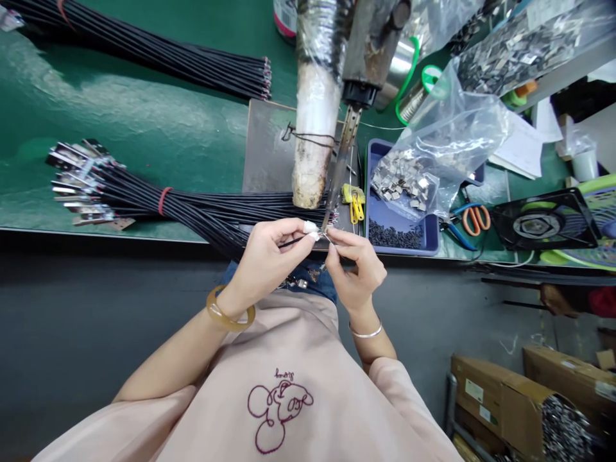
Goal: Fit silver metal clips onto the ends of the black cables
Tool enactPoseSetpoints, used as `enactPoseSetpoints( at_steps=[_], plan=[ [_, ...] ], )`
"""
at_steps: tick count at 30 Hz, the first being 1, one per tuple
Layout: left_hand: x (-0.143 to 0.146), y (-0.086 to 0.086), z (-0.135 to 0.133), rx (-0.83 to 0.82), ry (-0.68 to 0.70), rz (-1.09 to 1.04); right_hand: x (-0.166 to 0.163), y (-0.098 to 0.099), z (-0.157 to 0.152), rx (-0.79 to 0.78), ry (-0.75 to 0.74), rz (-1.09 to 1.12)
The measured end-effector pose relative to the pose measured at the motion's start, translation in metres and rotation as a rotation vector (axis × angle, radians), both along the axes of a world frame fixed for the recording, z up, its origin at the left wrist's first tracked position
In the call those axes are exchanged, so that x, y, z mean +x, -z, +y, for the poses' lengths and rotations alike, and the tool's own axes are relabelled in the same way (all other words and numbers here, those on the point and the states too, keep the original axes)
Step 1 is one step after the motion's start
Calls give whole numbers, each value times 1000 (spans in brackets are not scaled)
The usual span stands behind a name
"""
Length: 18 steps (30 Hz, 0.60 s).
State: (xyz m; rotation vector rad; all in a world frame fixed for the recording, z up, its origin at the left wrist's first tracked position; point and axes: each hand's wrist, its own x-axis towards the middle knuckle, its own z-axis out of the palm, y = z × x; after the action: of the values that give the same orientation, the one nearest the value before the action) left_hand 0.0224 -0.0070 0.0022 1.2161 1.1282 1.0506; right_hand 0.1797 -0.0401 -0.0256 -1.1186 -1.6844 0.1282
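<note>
Fingertip-pinching a black cable [290,243] in the left hand [269,256] and a wire-like bit [328,238] too tiny to ID in the right hand [357,264], by the soldering iron [341,163], probably for steadiness.

Black cable [290,242] partly hidden by left hand [262,260], green basket [601,183] cropped right

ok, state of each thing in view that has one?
Left hand: pinching black cable
Right hand: close to left, grip unclear
Front cable bundle: tied, red band
Rear cable bundle: tied
Metal tool: pointing down
Blue tray: holding plastic bag, black parts
Plastic bag: part-filled, metal pieces
Fan: running or off, can't tell
Cardboard box: open, metal parts inside
</note>
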Motion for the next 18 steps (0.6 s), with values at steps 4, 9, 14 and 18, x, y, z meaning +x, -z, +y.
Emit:
enactPoseSetpoints(
  at_steps=[4, 9, 14, 18],
  plan=[
    [1, -1, 0, 3, 0, 16, 1, 1, 1, 4, 14, 13],
    [2, -1, 0, -14, -15, 29, 2, 2, 3, 9, 14, -15],
    [4, -3, 0, 17, -42, 21, 2, 0, 7, 68, 25, -87],
    [3, -4, 1, 18, -42, 23, 0, -3, 7, 93, 39, -104]
  ],
)
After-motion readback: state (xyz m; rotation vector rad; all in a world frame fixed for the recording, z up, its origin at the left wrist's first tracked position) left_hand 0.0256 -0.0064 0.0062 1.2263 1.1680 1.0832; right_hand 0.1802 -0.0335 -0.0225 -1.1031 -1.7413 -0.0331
